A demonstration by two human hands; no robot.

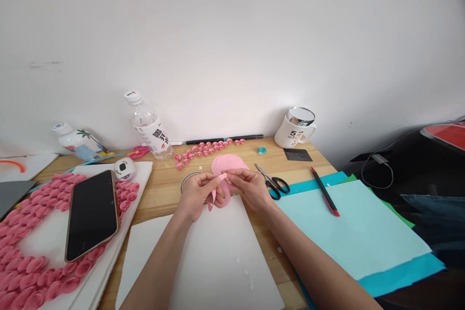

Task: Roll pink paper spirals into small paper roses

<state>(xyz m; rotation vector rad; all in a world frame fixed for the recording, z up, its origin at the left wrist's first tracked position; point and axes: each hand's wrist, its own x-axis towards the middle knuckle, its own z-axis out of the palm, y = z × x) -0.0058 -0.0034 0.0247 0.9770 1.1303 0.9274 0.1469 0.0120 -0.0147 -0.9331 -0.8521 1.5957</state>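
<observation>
Between my two hands is a curled pink paper strip [225,197], its loops hanging below the fingers. My left hand [198,193] pinches it from the left side, fingers closed. From the right, my right hand [250,186] is closed on the strip's upper part, fingertips nearly meeting the left ones. Just behind the hands lie pink paper circles [229,161], partly covered by them. Black-handled scissors [274,184] rest right of my right hand. A roll of tape or ring [184,181] shows partly behind my left hand. White sheets [214,261] lie under my forearms.
Small pink paper rosettes [203,149] and one teal rosette [262,150] sit toward the wall. A plastic bottle [150,128] and a mug [294,128] stand behind. At left, a phone [92,215] lies on rosette-covered board; at right, a pen [325,192] tops blue paper [356,232].
</observation>
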